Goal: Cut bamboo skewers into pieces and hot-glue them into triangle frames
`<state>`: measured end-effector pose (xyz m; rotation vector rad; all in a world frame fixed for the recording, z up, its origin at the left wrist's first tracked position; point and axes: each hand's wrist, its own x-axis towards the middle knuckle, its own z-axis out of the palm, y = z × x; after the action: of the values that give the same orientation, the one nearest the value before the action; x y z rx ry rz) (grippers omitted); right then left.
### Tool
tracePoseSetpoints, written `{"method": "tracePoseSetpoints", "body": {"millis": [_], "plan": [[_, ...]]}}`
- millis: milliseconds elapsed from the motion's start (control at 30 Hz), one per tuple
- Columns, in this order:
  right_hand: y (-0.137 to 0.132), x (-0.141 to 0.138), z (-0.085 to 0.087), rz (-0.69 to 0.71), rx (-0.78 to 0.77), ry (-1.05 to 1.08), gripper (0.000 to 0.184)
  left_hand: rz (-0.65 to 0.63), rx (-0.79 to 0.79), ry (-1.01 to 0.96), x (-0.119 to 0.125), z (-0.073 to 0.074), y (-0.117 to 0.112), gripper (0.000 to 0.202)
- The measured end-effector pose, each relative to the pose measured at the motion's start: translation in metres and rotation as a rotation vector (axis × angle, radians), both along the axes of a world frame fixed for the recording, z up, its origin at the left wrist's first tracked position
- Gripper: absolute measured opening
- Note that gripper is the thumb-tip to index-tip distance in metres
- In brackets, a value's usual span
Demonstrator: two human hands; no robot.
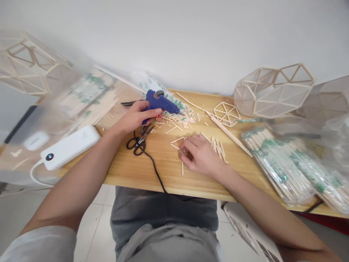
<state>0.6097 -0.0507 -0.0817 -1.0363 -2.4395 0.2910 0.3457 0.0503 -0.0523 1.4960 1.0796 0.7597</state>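
My left hand (141, 115) is wrapped round the handle of a blue hot glue gun (165, 103), its nozzle pointing right over a heap of wood scraps (188, 118). My right hand (200, 153) rests low over the table, fingers curled down at a small frame of short wooden sticks (177, 140). Whether its fingertips pinch a stick is hidden from me. Just right of that hand lie several loose cut sticks (218, 147). Black-handled scissors (139, 143) sit below the glue gun, crossed by its black cord (155, 165).
A hexagonal stick frame (227, 114) lies near the wall. Bigger stick structures with paper panels stand at right (274, 91) and left (29, 63). Bagged chopsticks (280, 165) cover the table's right side. A white power bank (71, 147) with a cable lies at left.
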Motion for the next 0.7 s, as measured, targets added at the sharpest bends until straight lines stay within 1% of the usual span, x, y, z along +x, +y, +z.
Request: {"method": "tracePoseSetpoints", "body": {"millis": [333, 600, 700], "plan": [[-0.0005, 0.0002, 0.0, 0.001, -0.011, 0.032, 0.009, 0.002, -0.003, 0.008, 0.0011, 0.0027, -0.0015, 0.04], [-0.0002, -0.0005, 0.0002, 0.017, -0.006, 0.028, 0.01, -0.003, -0.007, 0.009, -0.0006, 0.0001, -0.0004, 0.04], [-0.0005, -0.0002, -0.0005, 0.011, -0.008, 0.028, 0.007, -0.004, -0.006, 0.0, -0.0005, -0.0001, -0.0003, 0.04]]}}
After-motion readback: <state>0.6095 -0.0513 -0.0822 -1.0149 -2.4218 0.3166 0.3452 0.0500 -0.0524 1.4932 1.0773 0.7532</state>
